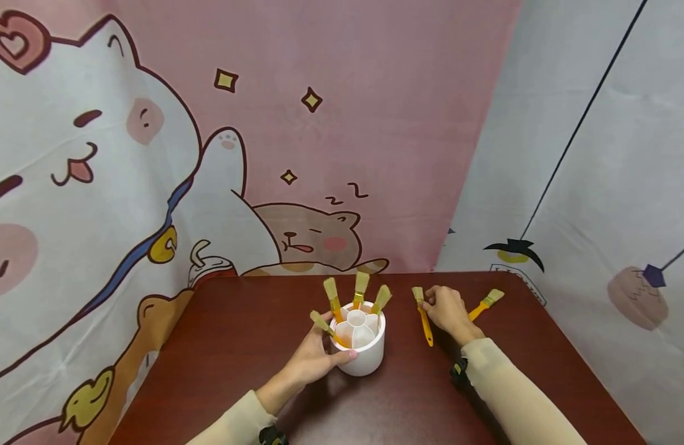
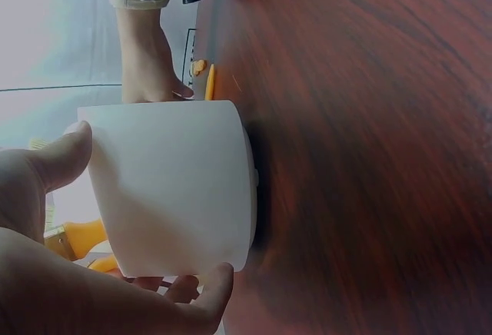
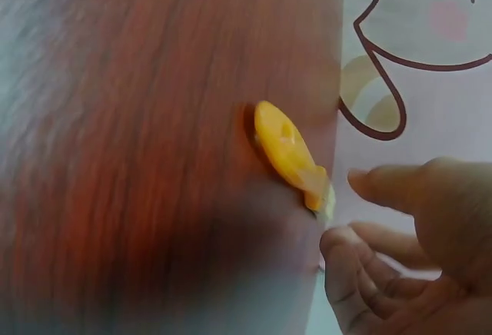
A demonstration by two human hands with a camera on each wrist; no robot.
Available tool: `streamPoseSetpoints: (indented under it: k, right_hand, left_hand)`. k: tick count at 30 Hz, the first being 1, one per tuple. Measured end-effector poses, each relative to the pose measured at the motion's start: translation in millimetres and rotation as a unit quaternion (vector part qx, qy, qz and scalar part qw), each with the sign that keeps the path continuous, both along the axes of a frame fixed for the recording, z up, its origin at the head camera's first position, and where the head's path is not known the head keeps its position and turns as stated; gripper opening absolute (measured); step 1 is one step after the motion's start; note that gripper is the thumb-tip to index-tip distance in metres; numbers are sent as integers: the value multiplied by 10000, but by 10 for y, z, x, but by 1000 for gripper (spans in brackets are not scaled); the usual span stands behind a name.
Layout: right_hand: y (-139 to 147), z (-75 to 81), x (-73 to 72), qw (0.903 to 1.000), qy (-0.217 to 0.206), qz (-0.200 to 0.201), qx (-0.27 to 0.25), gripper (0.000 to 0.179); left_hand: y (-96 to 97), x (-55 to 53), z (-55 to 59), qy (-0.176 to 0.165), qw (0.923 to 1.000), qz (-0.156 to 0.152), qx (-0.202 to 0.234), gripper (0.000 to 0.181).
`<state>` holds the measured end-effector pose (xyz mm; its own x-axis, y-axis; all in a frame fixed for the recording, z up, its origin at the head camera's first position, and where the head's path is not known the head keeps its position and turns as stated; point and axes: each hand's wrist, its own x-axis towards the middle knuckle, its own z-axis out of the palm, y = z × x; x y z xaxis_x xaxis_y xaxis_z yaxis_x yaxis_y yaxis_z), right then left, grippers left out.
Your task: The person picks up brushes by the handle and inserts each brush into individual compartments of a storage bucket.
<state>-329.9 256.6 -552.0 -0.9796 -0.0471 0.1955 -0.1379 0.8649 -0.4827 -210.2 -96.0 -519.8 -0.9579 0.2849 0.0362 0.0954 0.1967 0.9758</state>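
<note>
My left hand [image 1: 314, 355] grips a white brush holder [image 1: 365, 361] from its left side, thumb against the front near the rim. Petal-shaped compartments around a round centre fill its top. Several paintbrushes with orange handles and pale bristles stand in it, including one brush [image 1: 360, 288] at the back and another [image 1: 331, 295] at the left. My right hand [image 1: 449, 312] reaches beside a paintbrush [image 1: 424, 321] lying on the table. In the right wrist view its thumb and fingers [image 3: 384, 185] are spread apart, close to that brush's bristle end, with the yellow-orange handle [image 3: 284, 143] pointing away.
Another paintbrush [image 1: 487, 303] lies right of my right hand, its handle partly hidden behind the hand. The dark red-brown wooden table [image 1: 253, 321] ends at a pink cartoon-printed backdrop [image 1: 397, 154] behind and a white printed sheet [image 1: 598, 185] on the right.
</note>
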Motion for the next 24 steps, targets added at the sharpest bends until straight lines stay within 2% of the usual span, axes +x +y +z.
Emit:
streamPoseSetpoints:
  k: [4,12,19,24]
  right_hand:
    - [-35,-48,-43,9995,-159,-266,41,39]
    - [-52,-106,-64,9992,-347,-201,-35,34]
    - [-48,-92,-42,9985,-478,-108,-260,28]
    - [-54,-59,-22,9963,-681,-101,-524,30]
  left_hand:
    - [6,2,5,-7,10000,-8,3,93]
    - [4,1,13,-73,10000,20,-6,96]
    - [2,1,6,-50,10000,30,-11,96]
    - [-4,0,6,-45,10000,51,-46,96]
